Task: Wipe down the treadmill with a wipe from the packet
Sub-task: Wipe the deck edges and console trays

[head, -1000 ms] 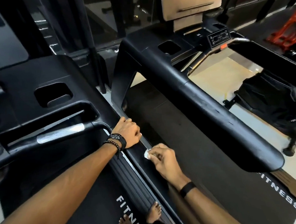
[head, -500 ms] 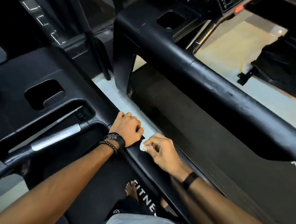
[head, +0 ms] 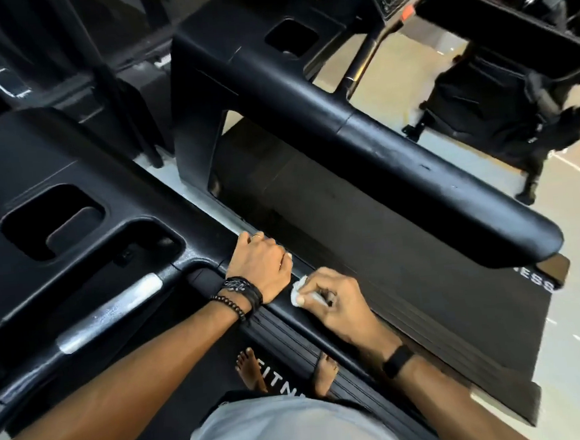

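Between two black treadmills, at about six o'clock in the head view, a person leans over the narrow gap with both arms stretched forward. Their right hand (head: 335,302) has its fingers curled round a small crumpled white wipe (head: 298,289) and presses it against the black side rail (head: 285,314) of the right treadmill (head: 398,164). That rail runs from eleven o'clock down toward five o'clock, alongside the dark running belt (head: 369,248). Just beside the wipe, toward ten o'clock of it, the left hand (head: 262,264) rests on the edge of the left treadmill (head: 71,159), fingers bent over the rim; whether it truly grips that edge I cannot tell. A ring (head: 256,236) shows on one finger, and dark bracelets (head: 240,293) circle the left wrist. A black band (head: 398,360) sits on the right wrist. Two bare feet (head: 251,370) stand at six o'clock, one on the left belt near white lettering, the other on the ribbed step strip.
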A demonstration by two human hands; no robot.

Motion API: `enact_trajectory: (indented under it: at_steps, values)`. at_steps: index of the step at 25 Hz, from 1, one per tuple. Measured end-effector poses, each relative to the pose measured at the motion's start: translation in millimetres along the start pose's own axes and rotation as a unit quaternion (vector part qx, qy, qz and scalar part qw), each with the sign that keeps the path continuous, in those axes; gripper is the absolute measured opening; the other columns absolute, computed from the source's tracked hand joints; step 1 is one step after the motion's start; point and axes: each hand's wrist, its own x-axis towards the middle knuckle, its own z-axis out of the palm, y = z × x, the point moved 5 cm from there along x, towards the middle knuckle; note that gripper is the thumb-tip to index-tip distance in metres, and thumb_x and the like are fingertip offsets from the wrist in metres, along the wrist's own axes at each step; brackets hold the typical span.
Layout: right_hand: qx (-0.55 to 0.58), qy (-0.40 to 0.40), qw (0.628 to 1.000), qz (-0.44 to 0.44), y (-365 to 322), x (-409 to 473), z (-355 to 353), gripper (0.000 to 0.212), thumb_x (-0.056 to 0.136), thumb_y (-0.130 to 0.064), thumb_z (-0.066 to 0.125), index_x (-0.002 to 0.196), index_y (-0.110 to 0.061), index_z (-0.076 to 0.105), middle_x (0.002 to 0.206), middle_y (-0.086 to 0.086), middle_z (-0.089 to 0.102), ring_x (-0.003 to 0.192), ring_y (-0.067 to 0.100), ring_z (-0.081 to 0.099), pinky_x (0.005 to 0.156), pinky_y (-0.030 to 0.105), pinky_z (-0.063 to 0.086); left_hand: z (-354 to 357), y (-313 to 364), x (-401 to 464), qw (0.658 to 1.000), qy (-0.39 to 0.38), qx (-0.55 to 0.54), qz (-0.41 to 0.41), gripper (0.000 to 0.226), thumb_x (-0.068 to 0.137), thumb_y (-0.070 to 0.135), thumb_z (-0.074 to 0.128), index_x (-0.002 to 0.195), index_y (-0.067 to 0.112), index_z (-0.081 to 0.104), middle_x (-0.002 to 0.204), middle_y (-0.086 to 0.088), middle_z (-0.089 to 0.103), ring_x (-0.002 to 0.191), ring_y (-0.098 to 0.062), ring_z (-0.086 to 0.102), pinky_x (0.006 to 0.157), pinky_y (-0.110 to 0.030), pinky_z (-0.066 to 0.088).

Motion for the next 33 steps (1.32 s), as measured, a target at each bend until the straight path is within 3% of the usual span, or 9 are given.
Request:
enact_trajectory:
  at_steps: [3, 7, 10, 12, 15, 17, 24, 28, 33]
  values:
    - [-0.014, 0.016, 1.000, -0.016, -6, -40, -12, 0.010, 0.087, -0.026, 0.077, 0.082, -0.017, 0.076, 0.089, -0.013, 0.069, 0.088, 0.011, 0.065, 0.081, 0.023, 0.048, 3, 2, -3, 0.999, -0.010, 0.014, 0.036, 0.042, 0.100, 0.037, 0.033, 0.094, 0.018, 0.070, 0.102, 0.001, 0.067, 0.109, -0.021, 0.053, 0.099, -0.041, 0.033]
    - [-0.038, 0.075, 0.993, 0.087, 15, -25, -22, 0.009, 0.086, -0.017, 0.079, 0.078, -0.019, 0.075, 0.083, -0.003, 0.069, 0.075, 0.012, 0.064, 0.072, 0.031, 0.047, 0, 1, 2, 0.996, -0.019, 0.030, 0.082, 0.039, 0.099, 0.037, 0.038, 0.095, 0.015, 0.070, 0.107, -0.002, 0.069, 0.113, -0.022, 0.052, 0.100, -0.041, 0.034]
    - [-0.052, 0.053, 0.997, 0.030, -12, -3, 6, 0.009, 0.088, -0.013, 0.076, 0.079, -0.017, 0.074, 0.084, -0.007, 0.068, 0.079, 0.008, 0.061, 0.074, 0.021, 0.043, -2, 2, 2, 0.992, -0.013, 0.045, 0.120, 0.040, 0.100, 0.036, 0.038, 0.092, 0.013, 0.070, 0.105, -0.003, 0.070, 0.113, -0.023, 0.052, 0.099, -0.040, 0.034]
    - [-0.066, 0.015, 0.997, -0.022, -25, -19, 11, 0.008, 0.090, -0.016, 0.074, 0.082, -0.017, 0.073, 0.087, -0.006, 0.068, 0.084, 0.010, 0.062, 0.077, 0.024, 0.046, -3, -4, 3, 0.989, -0.013, 0.048, 0.137, 0.040, 0.100, 0.036, 0.038, 0.088, 0.014, 0.070, 0.100, -0.003, 0.070, 0.111, -0.022, 0.052, 0.096, -0.038, 0.033]
    - [-0.061, 0.004, 0.998, 0.018, -5, -48, -16, 0.007, 0.090, -0.021, 0.076, 0.084, -0.019, 0.074, 0.088, -0.008, 0.069, 0.083, 0.013, 0.064, 0.073, 0.029, 0.050, -2, -11, 2, 0.989, -0.021, 0.005, 0.149, 0.043, 0.100, 0.036, 0.036, 0.083, 0.017, 0.071, 0.091, 0.000, 0.071, 0.107, -0.019, 0.051, 0.094, -0.035, 0.033]
    - [-0.058, 0.024, 0.996, 0.070, 15, -34, -30, 0.009, 0.089, -0.020, 0.077, 0.080, -0.018, 0.075, 0.082, -0.007, 0.068, 0.075, 0.012, 0.062, 0.069, 0.030, 0.046, -1, -21, 6, 0.988, -0.026, -0.048, 0.143, 0.049, 0.094, 0.041, 0.031, 0.084, 0.017, 0.073, 0.090, 0.002, 0.072, 0.107, -0.019, 0.054, 0.095, -0.035, 0.036]
    - [-0.028, -0.034, 0.998, -0.048, -20, -9, 7, 0.011, 0.093, -0.018, 0.072, 0.083, -0.012, 0.072, 0.089, -0.004, 0.069, 0.085, 0.012, 0.064, 0.079, 0.028, 0.049, -3, -67, 23, 0.995, 0.040, -0.026, 0.087, 0.042, 0.089, 0.040, 0.036, 0.085, 0.021, 0.072, 0.088, 0.004, 0.067, 0.096, -0.022, 0.057, 0.087, -0.037, 0.035]
    - [-0.003, 0.003, 0.999, 0.033, 25, -11, -26, 0.011, 0.090, -0.025, 0.074, 0.082, -0.018, 0.074, 0.083, -0.015, 0.068, 0.077, 0.003, 0.062, 0.072, 0.019, 0.044, -5, -64, 21, 0.995, 0.067, -0.033, 0.066, 0.041, 0.089, 0.038, 0.039, 0.077, 0.015, 0.070, 0.080, 0.002, 0.066, 0.085, -0.022, 0.056, 0.082, -0.039, 0.039]
    - [-0.005, -0.037, 0.999, -0.008, 15, 21, -2, 0.008, 0.092, -0.019, 0.073, 0.090, -0.012, 0.075, 0.090, -0.013, 0.068, 0.085, 0.003, 0.064, 0.078, 0.019, 0.046, -2, -65, 22, 0.996, 0.059, -0.030, 0.059, 0.044, 0.089, 0.041, 0.037, 0.080, 0.016, 0.072, 0.082, 0.004, 0.067, 0.086, -0.021, 0.055, 0.084, -0.039, 0.039]
